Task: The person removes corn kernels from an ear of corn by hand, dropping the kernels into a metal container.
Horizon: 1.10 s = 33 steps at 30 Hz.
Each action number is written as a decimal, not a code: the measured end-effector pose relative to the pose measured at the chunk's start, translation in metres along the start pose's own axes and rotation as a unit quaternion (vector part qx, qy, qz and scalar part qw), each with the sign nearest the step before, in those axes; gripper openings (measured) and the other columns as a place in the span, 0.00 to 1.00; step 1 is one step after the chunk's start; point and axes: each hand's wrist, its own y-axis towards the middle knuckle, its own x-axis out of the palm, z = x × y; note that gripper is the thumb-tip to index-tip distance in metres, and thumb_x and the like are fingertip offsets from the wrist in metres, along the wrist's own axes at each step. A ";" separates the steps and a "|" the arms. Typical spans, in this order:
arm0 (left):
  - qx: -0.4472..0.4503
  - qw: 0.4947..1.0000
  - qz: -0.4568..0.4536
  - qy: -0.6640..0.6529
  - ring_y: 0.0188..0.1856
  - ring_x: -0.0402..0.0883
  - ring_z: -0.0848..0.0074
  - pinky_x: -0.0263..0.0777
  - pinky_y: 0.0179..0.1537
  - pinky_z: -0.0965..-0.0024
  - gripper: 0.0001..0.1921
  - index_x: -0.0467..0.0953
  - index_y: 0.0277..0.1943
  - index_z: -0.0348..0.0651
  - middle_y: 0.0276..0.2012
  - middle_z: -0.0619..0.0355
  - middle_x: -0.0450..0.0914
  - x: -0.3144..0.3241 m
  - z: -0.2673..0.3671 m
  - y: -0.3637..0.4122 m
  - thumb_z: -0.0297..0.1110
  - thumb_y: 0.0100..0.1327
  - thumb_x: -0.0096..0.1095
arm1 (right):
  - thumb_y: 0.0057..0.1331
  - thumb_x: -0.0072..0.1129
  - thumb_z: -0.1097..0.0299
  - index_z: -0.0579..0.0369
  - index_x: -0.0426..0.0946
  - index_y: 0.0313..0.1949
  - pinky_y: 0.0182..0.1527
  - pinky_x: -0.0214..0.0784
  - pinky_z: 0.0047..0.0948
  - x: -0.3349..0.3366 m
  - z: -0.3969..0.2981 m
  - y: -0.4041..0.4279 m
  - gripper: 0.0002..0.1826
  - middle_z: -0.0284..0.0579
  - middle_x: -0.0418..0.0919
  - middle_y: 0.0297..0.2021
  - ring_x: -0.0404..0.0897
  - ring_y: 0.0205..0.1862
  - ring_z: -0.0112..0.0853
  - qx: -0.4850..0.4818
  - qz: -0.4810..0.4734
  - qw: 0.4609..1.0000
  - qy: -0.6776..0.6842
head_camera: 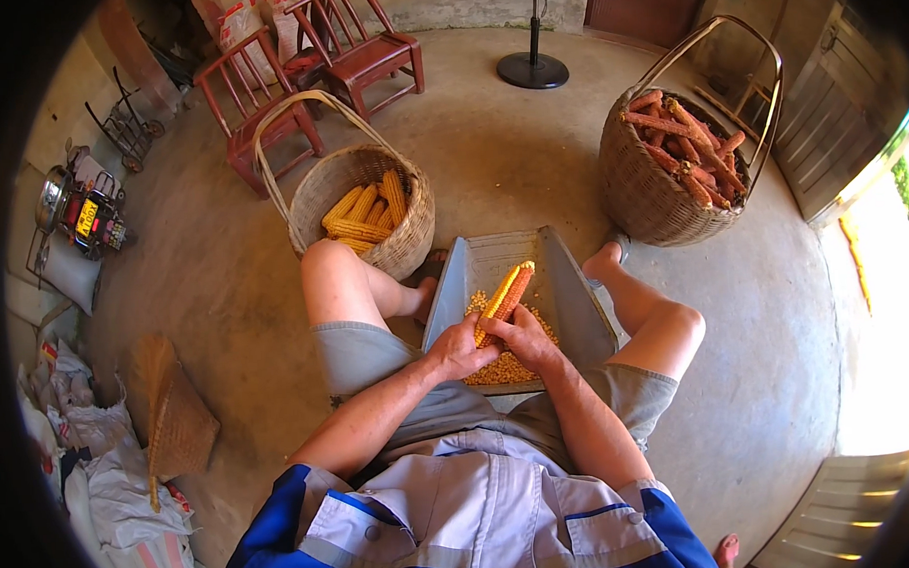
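Observation:
An ear of dried corn (504, 297) points up and to the right between my hands, partly stripped: yellow kernels line its left side and bare reddish cob shows on its right. My left hand (460, 346) is closed around its lower left side. My right hand (524, 336) grips the lower right side, thumb across the cob. Beneath them, between my legs, lies a metal scoop-shaped tray (584, 309) with loose yellow kernels (502, 369) at its near end. The lower end of the ear is hidden by my fingers.
A wicker basket (415, 233) with yellow corn ears stands beyond my left knee. Another wicker basket (631, 180), full of bare cobs, stands ahead right. Red wooden chairs (371, 58), a black fan base (533, 71), white sacks (116, 498) and a woven fan-shaped object (178, 421) stand or lie around.

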 end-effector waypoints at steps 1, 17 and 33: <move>0.003 1.000 0.000 -0.002 0.50 0.84 0.55 0.76 0.52 0.60 0.30 0.70 0.59 0.34 0.46 0.41 0.83 0.000 -0.001 0.000 0.43 0.59 0.71 | 0.60 0.69 0.56 0.69 0.70 0.55 0.48 0.73 0.31 0.000 0.000 0.000 0.33 0.48 0.79 0.44 0.78 0.44 0.31 0.000 0.000 1.000 0.000; -0.014 1.000 -0.012 0.019 0.50 0.84 0.56 0.77 0.52 0.61 0.31 0.71 0.58 0.33 0.46 0.40 0.83 0.002 -0.009 0.002 0.45 0.58 0.72 | 0.61 0.69 0.53 0.69 0.69 0.57 0.50 0.73 0.31 0.005 -0.014 -0.008 0.35 0.50 0.79 0.46 0.79 0.46 0.33 0.037 0.015 0.999 -0.036; -0.034 0.999 -0.019 0.024 0.50 0.85 0.56 0.77 0.51 0.60 0.31 0.71 0.57 0.32 0.45 0.40 0.84 0.000 0.002 0.001 0.46 0.58 0.73 | 0.60 0.70 0.51 0.69 0.70 0.55 0.47 0.74 0.32 0.003 -0.012 -0.007 0.36 0.49 0.80 0.44 0.80 0.44 0.33 0.037 0.022 0.997 -0.058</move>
